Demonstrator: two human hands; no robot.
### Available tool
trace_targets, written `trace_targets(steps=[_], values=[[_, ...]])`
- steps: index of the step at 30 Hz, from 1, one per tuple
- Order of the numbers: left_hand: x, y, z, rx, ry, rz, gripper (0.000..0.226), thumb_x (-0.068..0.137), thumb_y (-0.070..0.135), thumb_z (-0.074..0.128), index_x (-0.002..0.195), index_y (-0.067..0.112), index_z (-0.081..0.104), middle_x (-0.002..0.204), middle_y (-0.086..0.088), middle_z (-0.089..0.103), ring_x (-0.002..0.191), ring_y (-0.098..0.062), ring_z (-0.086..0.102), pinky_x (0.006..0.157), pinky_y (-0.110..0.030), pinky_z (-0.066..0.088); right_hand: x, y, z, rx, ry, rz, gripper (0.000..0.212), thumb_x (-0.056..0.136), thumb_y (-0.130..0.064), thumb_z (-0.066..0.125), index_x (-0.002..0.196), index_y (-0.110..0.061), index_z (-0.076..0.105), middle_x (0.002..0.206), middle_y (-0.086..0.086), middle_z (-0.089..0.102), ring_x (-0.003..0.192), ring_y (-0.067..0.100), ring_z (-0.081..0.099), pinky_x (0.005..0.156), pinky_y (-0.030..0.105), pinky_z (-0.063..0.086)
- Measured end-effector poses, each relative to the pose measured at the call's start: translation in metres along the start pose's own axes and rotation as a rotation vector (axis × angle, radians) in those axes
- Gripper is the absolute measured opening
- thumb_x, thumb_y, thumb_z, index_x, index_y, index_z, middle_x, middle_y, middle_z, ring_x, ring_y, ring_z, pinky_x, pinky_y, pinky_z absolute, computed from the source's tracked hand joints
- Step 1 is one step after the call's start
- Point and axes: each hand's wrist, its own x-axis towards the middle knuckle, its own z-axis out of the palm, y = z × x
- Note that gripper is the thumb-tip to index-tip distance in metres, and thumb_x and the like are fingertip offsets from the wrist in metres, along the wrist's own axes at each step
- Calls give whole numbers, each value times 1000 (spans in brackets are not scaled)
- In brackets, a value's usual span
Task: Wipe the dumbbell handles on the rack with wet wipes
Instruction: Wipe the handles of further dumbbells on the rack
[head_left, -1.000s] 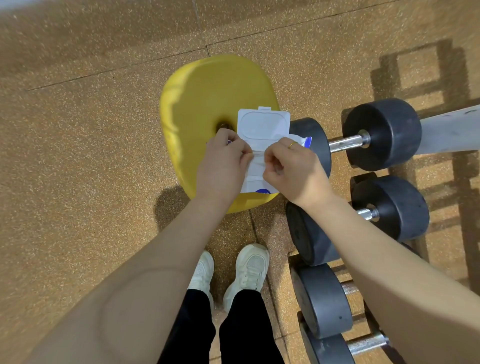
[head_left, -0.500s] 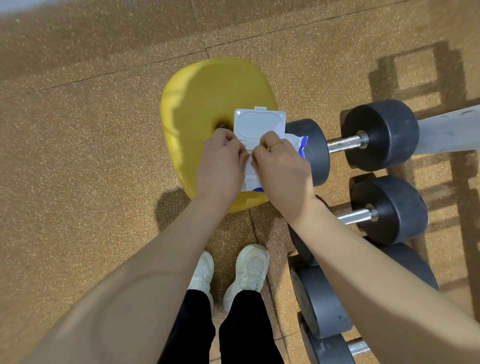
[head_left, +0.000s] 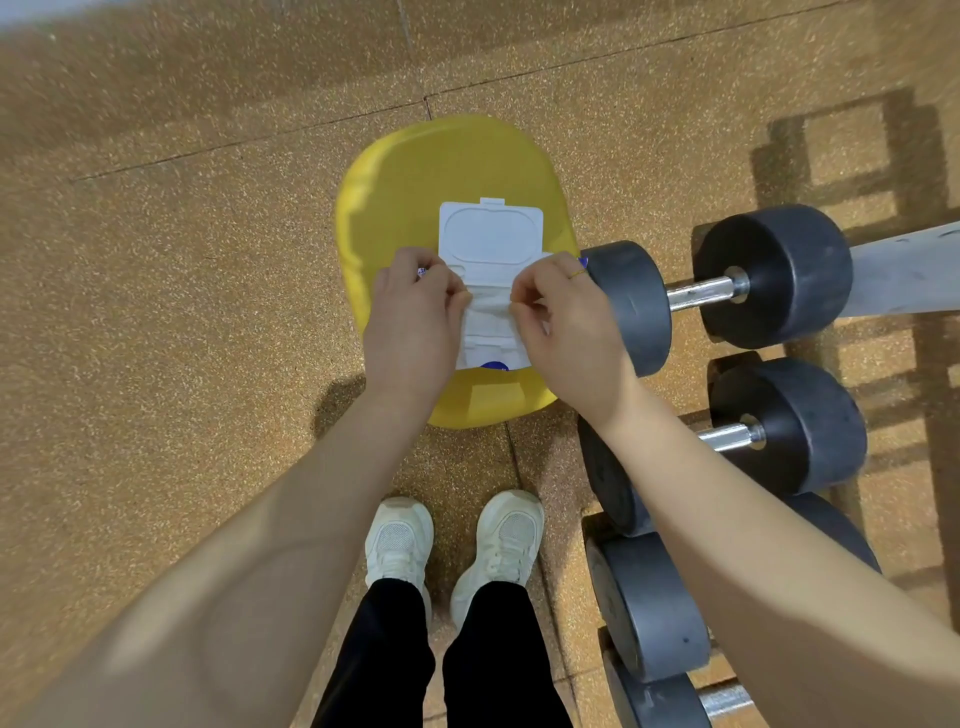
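Both hands work at a wet-wipe pack (head_left: 491, 312) lying on a yellow stool (head_left: 457, 156), its flip lid (head_left: 491, 234) open beyond the fingers. The left hand (head_left: 410, 317) and right hand (head_left: 566, 317), bunched together half a second ago, now sit apart, each pinching one edge of a wet wipe (head_left: 488, 306) stretched between the fingertips over the opening. The wipe seems to be coming free but not yet fully out. The dumbbell handles (head_left: 701, 293) on the rack (head_left: 904, 275), right of the right-hand fingers, are untouched; wiping has not begun.
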Motion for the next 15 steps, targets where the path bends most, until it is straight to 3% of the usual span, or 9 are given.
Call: trace_targets(steps=[4,7,9,12,15], values=[[2,0,-3,-4,-24,-17,15,89,13,56,91,0,63,117,-13,52,103,-31,50,77,-41,44,5,-18,10,-395,-137,-43,14,77,-10,65,89,-4,61,96,15,57,67,29,56,51,28,33],[2,0,-5,5,-27,1,15,90,13,57,91,-1,64,118,-13,52,103,-31,50,75,-39,44,6,-17,23,-648,-102,9,26,61,-4,81,73,-9,58,80,10,56,55,25,53,43,23,24],[2,1,-5,9,-24,7,15,90,13,57,91,0,64,118,-13,52,104,-31,50,74,-35,41,6,-17,26,-675,-52,-12,28,58,-2,81,68,-10,56,77,10,56,52,24,52,42,22,23],[2,-1,-5,-2,-32,10,14,89,12,57,92,0,64,118,-14,52,106,-31,49,76,-35,42,6,-14,15,-352,-94,-4,10,76,-2,67,76,-1,57,86,14,54,62,25,50,53,27,31],[2,-2,-5,-14,-40,5,13,89,13,58,91,1,64,117,-13,51,105,-31,50,78,-39,45,4,-3,-6,97,-109,147,12,85,1,55,78,-7,51,84,8,46,70,15,43,64,15,33]])
